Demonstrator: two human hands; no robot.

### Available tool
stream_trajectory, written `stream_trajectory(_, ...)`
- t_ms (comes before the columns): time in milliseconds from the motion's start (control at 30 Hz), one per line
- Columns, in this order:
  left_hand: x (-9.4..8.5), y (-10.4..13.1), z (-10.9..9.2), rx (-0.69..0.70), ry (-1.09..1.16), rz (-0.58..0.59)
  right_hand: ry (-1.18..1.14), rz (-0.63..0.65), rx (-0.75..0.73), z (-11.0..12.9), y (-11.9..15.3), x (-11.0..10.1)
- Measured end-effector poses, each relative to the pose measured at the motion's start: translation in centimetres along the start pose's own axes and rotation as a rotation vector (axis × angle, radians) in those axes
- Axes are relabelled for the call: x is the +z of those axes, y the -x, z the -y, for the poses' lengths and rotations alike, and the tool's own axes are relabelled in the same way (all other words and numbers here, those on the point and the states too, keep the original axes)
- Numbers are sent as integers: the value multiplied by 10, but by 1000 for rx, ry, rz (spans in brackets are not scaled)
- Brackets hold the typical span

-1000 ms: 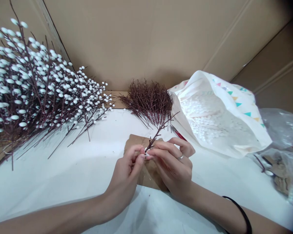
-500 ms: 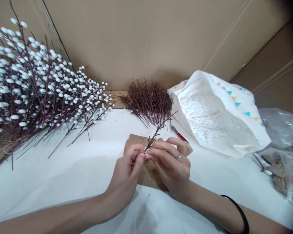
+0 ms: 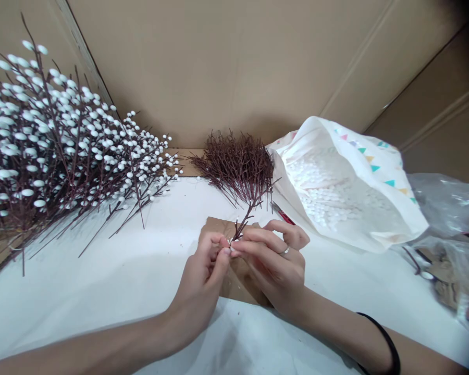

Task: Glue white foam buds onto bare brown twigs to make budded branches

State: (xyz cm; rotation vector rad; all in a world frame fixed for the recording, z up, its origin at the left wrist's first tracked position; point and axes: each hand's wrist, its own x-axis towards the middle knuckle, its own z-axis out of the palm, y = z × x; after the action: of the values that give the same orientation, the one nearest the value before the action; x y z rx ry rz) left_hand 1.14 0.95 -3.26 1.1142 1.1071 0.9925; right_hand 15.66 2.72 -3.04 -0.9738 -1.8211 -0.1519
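Between my two hands is a thin brown artificial twig (image 3: 245, 217), slanting away up to the right. My left hand (image 3: 207, 260) pinches it near its lower end with thumb and forefinger. My right hand (image 3: 275, 260), with a ring on one finger, pinches close beside, and a small white berry (image 3: 230, 244) shows at the fingertips. Exactly which fingers hold the berry and which the twig is partly hidden. Below the hands lies a piece of brown cardboard (image 3: 214, 227) on the white table (image 3: 133, 281).
Many white-berried branches (image 3: 74, 140) spread at the left. A bundle of bare brown twigs (image 3: 238, 161) lies ahead. To the right, an opened white bag (image 3: 379, 237) holds white berries (image 3: 320, 192). A red-handled tool (image 3: 284, 214) lies beside it; clear plastic bags (image 3: 449, 203) sit far right.
Both hands stay together, fingertips pinched at the twig, with only a slight shift. The view has moved a little; nothing else has visibly changed place.
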Motion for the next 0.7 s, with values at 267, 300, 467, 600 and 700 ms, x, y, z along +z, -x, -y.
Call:
stream_trajectory(267, -6, 1, -23, -194, 92, 105, 523, 18, -86, -53, -22, -59)
stream_trajectory(300, -6, 1, -26, -208, 76, 117, 650, 85, -83, -67, -23, -67)
stream_trajectory(467, -4, 2, -37, -180, 32, 164, 934, 605, 276, -119, -17, -80)
stream_trajectory(600, -2, 3, -39, -203, 65, 178, 898, 710, 316, -132, -11, -74)
stream_trajectory(700, 0, 3, -42, -231, 69, 150, 902, 729, 338, -134, -11, -76)
